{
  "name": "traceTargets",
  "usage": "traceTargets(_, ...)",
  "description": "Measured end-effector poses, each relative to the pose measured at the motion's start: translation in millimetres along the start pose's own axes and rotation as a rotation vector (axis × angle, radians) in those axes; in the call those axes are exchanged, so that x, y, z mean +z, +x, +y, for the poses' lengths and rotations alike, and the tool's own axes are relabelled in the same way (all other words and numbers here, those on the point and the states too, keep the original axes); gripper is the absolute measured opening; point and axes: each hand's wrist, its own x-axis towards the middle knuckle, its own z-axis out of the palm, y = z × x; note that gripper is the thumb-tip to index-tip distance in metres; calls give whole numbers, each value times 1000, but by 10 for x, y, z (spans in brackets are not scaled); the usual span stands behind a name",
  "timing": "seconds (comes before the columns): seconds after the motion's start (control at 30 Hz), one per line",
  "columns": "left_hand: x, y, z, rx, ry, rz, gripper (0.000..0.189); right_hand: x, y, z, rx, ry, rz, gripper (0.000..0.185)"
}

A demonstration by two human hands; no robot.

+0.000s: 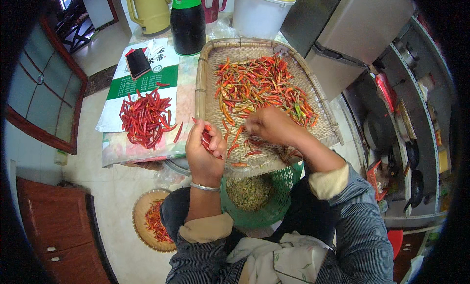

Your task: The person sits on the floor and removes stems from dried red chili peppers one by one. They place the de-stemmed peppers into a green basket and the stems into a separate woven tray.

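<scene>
My left hand (205,148), with a silver bangle at the wrist, is closed around a few red chili peppers (206,139) at the near left corner of a woven bamboo tray (201,75). Over the tray's near half is my right hand (266,125), blurred, its fingers bent together; whether it holds anything cannot be told. Beyond it lies a broad heap of red, orange and green chilies with stems (257,82), with some loose ones nearer me. Left of the tray, a pile of red chilies (145,119) rests partly on a white and green printed sheet (121,86).
A green plastic basket (257,219) of dry plant bits stands between my knees. On the floor is a round woven tray (138,214) with chilies. A phone (138,63), a black flask (188,27), a yellow jug (150,10) and a white bucket (261,16) are on the table.
</scene>
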Motion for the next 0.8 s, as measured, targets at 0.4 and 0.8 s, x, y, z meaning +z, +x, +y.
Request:
traceTargets(0.4,-129,80,-116,-142,50,-18,21,298,1114,216,0,-549,420,14)
traceTargets(0.8,-71,56,-264,-122,151,-7,17,-145,459,267,270,1036,459,13)
